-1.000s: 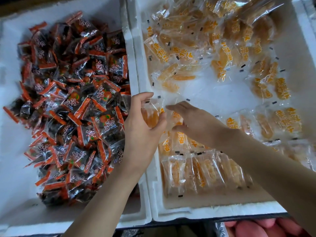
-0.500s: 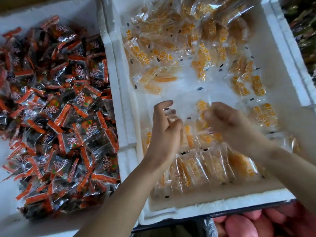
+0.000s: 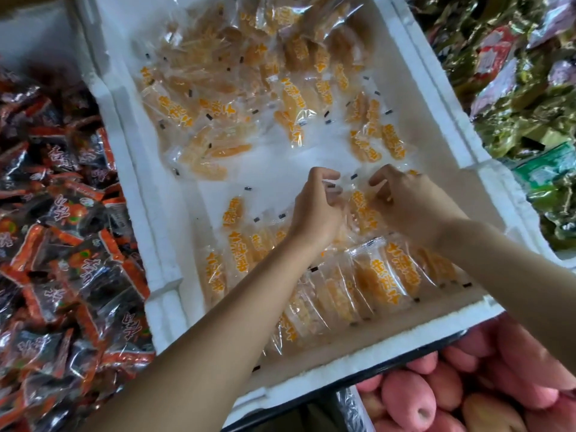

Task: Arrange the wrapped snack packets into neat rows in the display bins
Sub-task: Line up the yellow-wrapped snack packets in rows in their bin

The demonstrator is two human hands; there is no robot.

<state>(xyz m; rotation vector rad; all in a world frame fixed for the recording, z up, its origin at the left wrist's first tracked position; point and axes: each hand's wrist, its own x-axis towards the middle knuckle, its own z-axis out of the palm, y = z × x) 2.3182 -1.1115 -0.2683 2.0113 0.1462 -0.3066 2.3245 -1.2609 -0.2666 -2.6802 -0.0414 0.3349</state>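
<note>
1. Curled fingers of left hand (image 3: pixel 314 210) pinching the clear wrapper of an orange packet (image 3: pixel 360 210).
2. Curled right hand (image 3: pixel 408 204) gripping that same packet, mid-bin.
3. Neat packet rows (image 3: pixel 367 285) against the near wall of white foam bin (image 3: pixel 162 244); loose heap (image 3: pixel 243 88) at far end.
4. Red-black packets (image 3: pixel 62 244) piled in the neighbouring bin, left.

My left hand (image 3: pixel 314 207) and right hand (image 3: pixel 411 204) lie close together, fingers curled. Each pinches snack packets (image 3: pixel 358 210); both forearms reach forward.
</note>
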